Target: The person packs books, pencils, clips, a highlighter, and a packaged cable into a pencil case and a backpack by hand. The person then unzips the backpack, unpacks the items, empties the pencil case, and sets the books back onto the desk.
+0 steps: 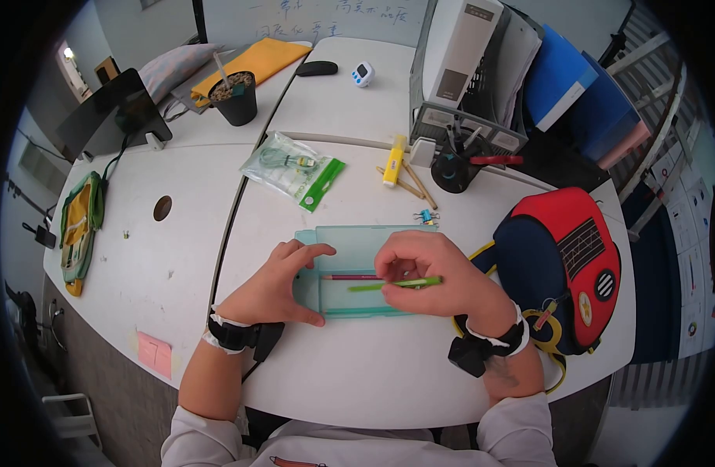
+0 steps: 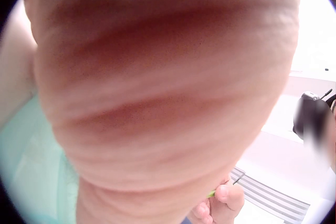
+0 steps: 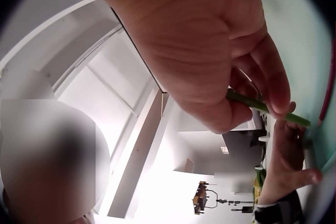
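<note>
At the near edge of the white desk (image 1: 388, 373), a translucent teal pencil case (image 1: 349, 253) lies open with its long side running left to right across the person's front. Their right hand (image 1: 431, 272) hovers over the case's right half, fingers curled and pinching a green pencil (image 1: 396, 284) near its middle; the pencil lies almost level, its long axis parallel to the case, one end pointing left toward the other hand and the far end angled very slightly up and to the right. From the right wrist view that same green shaft shows clamped between thumb and fingertips (image 3: 273, 95). Just above it, inside the case, a red pencil (image 1: 349, 277) rests flat along the same left-right line. The left hand (image 1: 275, 288) steadies the case's left end, thumb along the front edge and fingers loosely curved over the back wall. Further back sit a yellow highlighter (image 1: 393, 162), two wooden pencils (image 1: 412, 183) and a green-labelled plastic packet (image 1: 291, 167), while a red and navy backpack (image 1: 567, 265) lies just right of the hands.
</note>
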Action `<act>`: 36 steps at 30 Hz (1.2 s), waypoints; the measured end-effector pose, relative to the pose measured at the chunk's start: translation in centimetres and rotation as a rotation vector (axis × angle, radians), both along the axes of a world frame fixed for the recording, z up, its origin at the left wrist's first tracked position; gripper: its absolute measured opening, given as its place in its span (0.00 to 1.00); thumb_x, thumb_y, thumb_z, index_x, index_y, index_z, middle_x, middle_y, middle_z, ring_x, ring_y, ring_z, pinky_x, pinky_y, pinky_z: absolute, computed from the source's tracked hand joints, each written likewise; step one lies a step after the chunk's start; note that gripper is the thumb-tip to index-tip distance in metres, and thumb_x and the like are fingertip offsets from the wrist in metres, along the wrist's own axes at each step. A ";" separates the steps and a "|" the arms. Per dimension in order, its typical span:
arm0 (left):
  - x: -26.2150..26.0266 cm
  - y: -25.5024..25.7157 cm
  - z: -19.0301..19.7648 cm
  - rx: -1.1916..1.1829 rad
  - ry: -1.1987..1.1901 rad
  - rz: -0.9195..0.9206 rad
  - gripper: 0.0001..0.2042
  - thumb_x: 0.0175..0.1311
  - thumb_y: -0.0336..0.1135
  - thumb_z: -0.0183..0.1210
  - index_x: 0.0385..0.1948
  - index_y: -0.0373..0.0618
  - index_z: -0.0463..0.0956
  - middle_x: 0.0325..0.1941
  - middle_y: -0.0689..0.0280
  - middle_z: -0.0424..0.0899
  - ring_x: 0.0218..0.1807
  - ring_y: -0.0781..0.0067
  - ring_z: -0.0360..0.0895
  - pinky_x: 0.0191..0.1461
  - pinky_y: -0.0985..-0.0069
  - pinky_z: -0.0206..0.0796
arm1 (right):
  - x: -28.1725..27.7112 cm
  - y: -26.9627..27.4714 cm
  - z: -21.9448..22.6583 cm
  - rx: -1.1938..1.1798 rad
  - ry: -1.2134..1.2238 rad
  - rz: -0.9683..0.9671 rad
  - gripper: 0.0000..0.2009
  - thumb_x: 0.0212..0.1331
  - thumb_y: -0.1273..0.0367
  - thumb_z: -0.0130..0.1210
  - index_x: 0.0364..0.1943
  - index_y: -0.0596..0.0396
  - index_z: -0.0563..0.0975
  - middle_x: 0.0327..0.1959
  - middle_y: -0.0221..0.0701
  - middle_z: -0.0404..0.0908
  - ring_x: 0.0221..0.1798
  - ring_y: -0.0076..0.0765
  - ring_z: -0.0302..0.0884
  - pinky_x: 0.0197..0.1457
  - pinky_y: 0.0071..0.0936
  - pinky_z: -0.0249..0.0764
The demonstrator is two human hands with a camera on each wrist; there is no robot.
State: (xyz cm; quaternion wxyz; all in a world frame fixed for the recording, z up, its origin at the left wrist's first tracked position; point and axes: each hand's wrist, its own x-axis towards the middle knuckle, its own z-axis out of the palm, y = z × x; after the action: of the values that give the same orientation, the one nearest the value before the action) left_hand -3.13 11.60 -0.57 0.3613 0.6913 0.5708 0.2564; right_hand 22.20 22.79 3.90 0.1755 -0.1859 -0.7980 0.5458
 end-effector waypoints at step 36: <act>-0.9 0.2 0.1 0.011 0.016 0.024 0.48 0.27 0.31 0.81 0.63 0.53 0.69 0.46 0.65 0.68 0.54 0.64 0.65 0.62 0.70 0.61 | -1.7 10.9 -8.9 0.633 -0.471 -0.668 0.09 0.52 0.71 0.61 0.36 0.57 0.78 0.40 0.40 0.82 0.51 0.53 0.78 0.50 0.44 0.75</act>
State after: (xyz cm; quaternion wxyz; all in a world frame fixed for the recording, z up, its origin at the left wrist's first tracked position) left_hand -4.02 11.81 -0.49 0.3496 0.6886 0.5804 0.2582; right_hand 20.50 33.66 -4.99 0.2036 -0.4864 -0.8389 0.1352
